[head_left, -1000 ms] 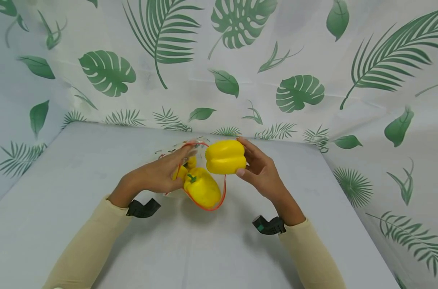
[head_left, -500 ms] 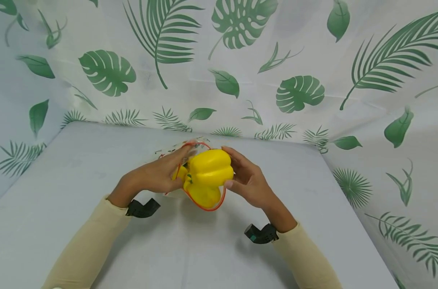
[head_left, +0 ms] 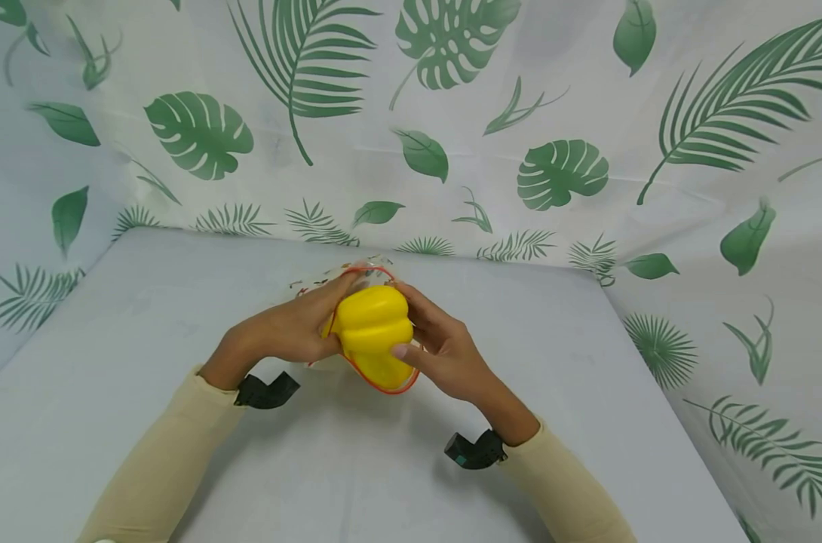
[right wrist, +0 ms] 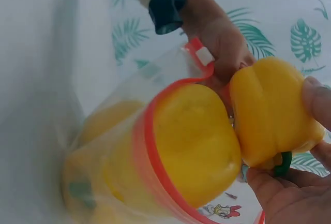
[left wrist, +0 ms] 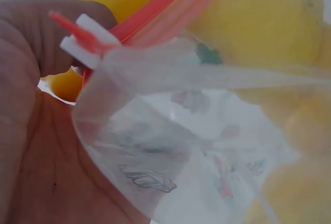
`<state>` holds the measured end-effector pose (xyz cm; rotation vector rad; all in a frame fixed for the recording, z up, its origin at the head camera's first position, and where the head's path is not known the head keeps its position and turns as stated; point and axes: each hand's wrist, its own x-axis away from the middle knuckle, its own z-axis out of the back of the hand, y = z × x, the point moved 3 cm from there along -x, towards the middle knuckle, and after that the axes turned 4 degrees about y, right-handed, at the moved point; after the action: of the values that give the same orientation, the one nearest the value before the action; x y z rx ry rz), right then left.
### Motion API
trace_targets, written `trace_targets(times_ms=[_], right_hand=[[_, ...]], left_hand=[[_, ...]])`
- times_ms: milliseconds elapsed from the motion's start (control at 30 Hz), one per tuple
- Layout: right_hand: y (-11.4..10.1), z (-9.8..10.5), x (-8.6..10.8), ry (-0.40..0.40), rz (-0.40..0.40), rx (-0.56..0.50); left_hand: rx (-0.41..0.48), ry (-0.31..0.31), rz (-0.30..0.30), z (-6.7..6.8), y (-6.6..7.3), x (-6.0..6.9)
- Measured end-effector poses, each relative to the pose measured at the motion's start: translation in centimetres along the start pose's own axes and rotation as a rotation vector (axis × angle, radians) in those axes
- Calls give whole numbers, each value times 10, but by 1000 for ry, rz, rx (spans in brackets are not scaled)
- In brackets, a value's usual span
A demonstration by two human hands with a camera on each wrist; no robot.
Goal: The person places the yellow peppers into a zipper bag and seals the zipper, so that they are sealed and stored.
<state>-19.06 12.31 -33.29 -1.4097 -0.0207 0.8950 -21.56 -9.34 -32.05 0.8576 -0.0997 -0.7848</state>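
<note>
My left hand point(head_left: 292, 328) grips the edge of a clear zip bag point(left wrist: 150, 131) with a red zip rim and a printed pattern, holding its mouth open. A white zip slider point(left wrist: 85, 43) shows beside the left thumb. Inside the bag are several yellow bell peppers; one bell pepper point(right wrist: 194, 146) sits at the mouth. My right hand point(head_left: 452, 362) holds another yellow bell pepper point(head_left: 373, 320) between thumb and fingers, at the bag's opening, against the left hand's side. Its green stem point(right wrist: 283, 164) shows in the right wrist view. The left fingertips are partly hidden.
The bag rests on a table point(head_left: 397, 483) covered in pale cloth. A white curtain point(head_left: 357, 173) with green leaf prints hangs behind and at both sides. Each wrist carries a black camera, such as the right one point(head_left: 475, 450).
My right hand has moved left and slightly down with its bell pepper, from beside the bag to over its mouth, now covering part of the pepper inside. The left hand has stayed nearly still.
</note>
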Motion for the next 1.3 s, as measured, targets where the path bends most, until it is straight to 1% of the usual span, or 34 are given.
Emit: trace_targets(times_ms=[167,267,333,467,567,667,767,933,1033,1167,1267,1300], right_hand=[[-2,-1,-2,42,52,60],[-3,0,-2,69,68,74],[-4,1,-2,78,75,78],[-7,3,-2,101,85,81],[-13,1,-3,125,87,106],[-22,-5,-5,152,81,148],[-28,-10,-8,189,53,185],[-29,-14,-9,255,-14,213],[-28,-16,-9,293,-38,223],[-27,-17,-10,338,-32,236],[-26,-18,-11,361,-18,239],[-22,-17,-10,366,-2,242]], left_hand=[[24,1,-9,0,0,-1],[27,-6,-16,0,0,-1],[14,-9,-17,0,1,-1],[-12,-13,2,2,1,1],[-16,-7,-12,4,2,2],[-13,-5,-26,4,3,2],[-11,-6,-15,4,3,1],[-15,-13,-2,3,4,1],[-18,-18,20,2,4,1],[-35,-24,52,1,4,0],[-44,-28,56,0,4,0],[-48,-30,57,0,4,0]])
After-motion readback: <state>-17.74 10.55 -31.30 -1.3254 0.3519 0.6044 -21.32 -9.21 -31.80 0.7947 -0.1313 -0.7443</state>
